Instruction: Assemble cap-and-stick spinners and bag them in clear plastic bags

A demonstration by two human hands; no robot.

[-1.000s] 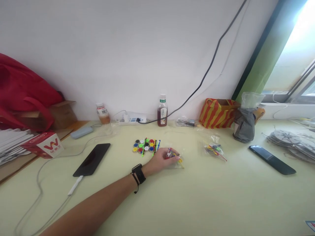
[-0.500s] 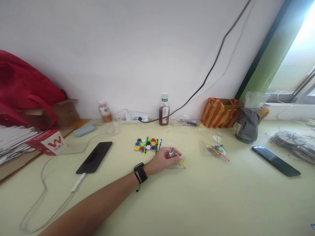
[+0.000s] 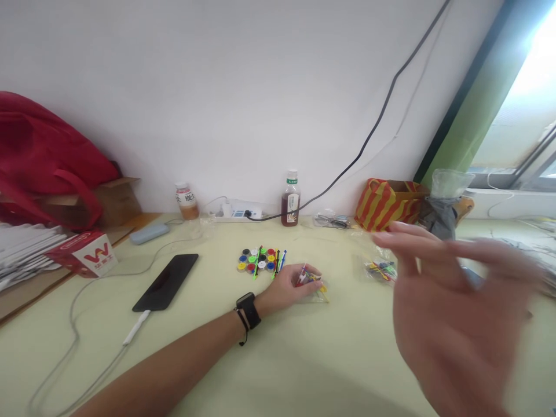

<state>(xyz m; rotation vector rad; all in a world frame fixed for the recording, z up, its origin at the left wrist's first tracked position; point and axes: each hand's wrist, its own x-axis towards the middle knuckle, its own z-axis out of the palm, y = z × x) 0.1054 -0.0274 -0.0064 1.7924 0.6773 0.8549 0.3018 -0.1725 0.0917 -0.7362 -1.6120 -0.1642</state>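
My left hand (image 3: 291, 285) rests on the table with fingers curled around a clear plastic bag (image 3: 319, 294) of small coloured plastic parts. Left of that hand lie rows of coloured round caps (image 3: 256, 260), with green, red and blue sticks (image 3: 280, 263) across and beside them. My right hand (image 3: 456, 307) is raised close to the camera, palm showing, smeared by motion. Its fingers are stretched out, and I see nothing in it. Behind its fingertips, a second clear bag (image 3: 379, 270) of coloured sticks lies on the table, partly covered.
A black phone (image 3: 166, 282) charges on a white cable at left, near a red-and-white box (image 3: 84, 253). Along the wall stand two drink bottles (image 3: 291, 200) (image 3: 186, 202), a power strip (image 3: 238, 211) and a striped bag (image 3: 382, 202). A black cable (image 3: 377, 121) hangs across the wall.
My right hand has come into view from the lower right, covering the dark phone-like slab and part of the grey bag. My left hand stays on its bag.
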